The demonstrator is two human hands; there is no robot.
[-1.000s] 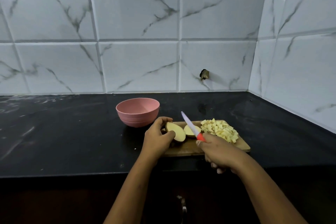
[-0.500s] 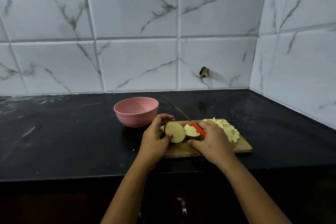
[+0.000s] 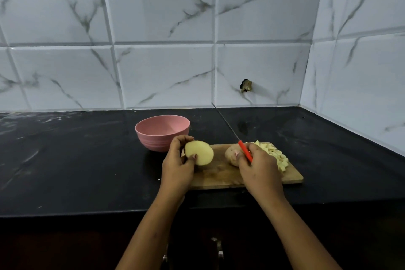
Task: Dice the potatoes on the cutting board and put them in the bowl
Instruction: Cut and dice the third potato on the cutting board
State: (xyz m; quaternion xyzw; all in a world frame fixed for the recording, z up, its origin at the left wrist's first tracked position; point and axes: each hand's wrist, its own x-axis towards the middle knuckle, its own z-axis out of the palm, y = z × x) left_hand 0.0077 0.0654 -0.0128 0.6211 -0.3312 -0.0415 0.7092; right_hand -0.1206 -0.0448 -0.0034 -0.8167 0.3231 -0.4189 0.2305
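**Potato halved, knife in hand, dice heaped on the board**

The left hand [image 3: 177,166] grips one potato half [image 3: 199,153] at the left end of the cutting board [image 3: 219,176]. Its pale cut face is turned to the camera, with the thumb on that face and the fingers hidden behind it. I cannot tell whether this half touches the board.

The right hand [image 3: 260,173] is curled round the red handle of the knife [image 3: 245,151]. The blade points away toward the wall and is seen edge-on as a thin dark line, so its tip is hard to make out.

The second potato half [image 3: 231,156] lies skin up on the board, partly covered by the right hand. One fingertip seems to rest on it.

The diced potato [image 3: 277,156] is heaped at the board's right end, its near side hidden by the same hand.

The pink bowl [image 3: 162,132] stands on the black counter [image 3: 76,160], just behind the board's left end. Its near inner wall is hidden by the rim.
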